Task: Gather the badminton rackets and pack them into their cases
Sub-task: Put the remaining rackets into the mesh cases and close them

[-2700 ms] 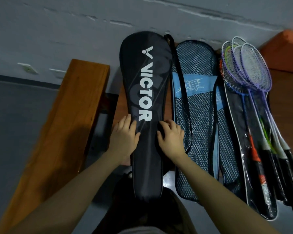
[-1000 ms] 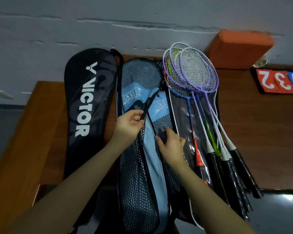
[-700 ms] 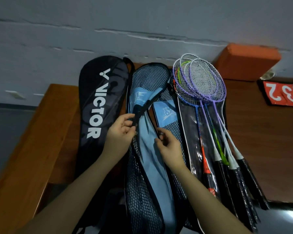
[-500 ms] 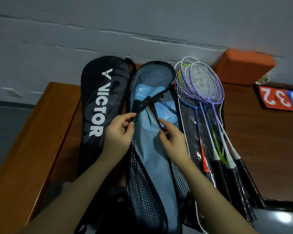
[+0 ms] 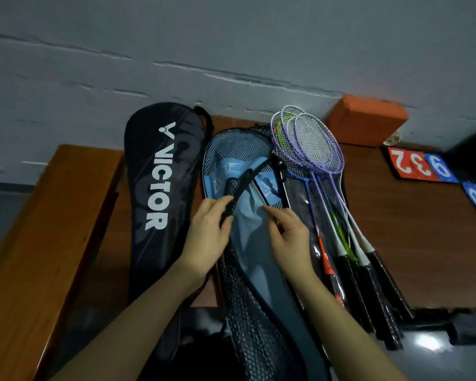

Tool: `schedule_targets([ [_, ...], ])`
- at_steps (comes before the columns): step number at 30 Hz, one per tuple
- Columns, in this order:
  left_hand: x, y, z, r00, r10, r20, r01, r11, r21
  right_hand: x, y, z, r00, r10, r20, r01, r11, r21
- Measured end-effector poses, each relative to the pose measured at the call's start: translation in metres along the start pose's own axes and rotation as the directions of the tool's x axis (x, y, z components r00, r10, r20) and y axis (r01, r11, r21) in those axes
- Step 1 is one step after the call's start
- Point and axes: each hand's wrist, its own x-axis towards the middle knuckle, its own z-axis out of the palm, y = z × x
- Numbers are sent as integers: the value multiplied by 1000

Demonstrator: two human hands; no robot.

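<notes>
Rackets (image 5: 313,160) are not packed yet; the mesh case (image 5: 239,152) is being opened. Its black edge strip (image 5: 241,188) is pinched by the left hand (image 5: 206,237), and its other edge by the right hand (image 5: 289,237). Next, the opening likely needs pulling wide.

Dim, bluish light throughout. A bright glare spot sits at five o'clock on the glossy floor (image 5: 426,342). Wide-angle distortion bends the wall (image 5: 231,50) lines; edges look soft and slightly blurred.

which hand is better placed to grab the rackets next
Probably the right hand: it sits beside the rackets, while the left hand holds the mesh case flap open.
</notes>
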Motion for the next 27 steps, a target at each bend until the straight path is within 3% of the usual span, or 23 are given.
schedule_targets([
  [3,-6,-6,-8,999,33,18,-32,997,-67,-9,9,-1,993,111,-34,-113,992,-58],
  [7,-3,-20,-9,958,-36,283,6,994,108,-14,18,0,985,171,-13,-171,975,-142],
  [10,-2,-20,-5,917,-47,395,11,996,94,-13,22,0,987,157,34,-151,978,-145],
  [15,15,2,7,948,-24,317,71,988,-138,1,39,-3,977,183,105,-174,981,-91],
  [20,30,22,23,964,-144,224,210,930,-302,33,55,6,960,144,242,-160,986,49],
  [27,42,32,27,949,-288,126,313,839,-445,86,57,25,950,-53,308,53,999,8],
])
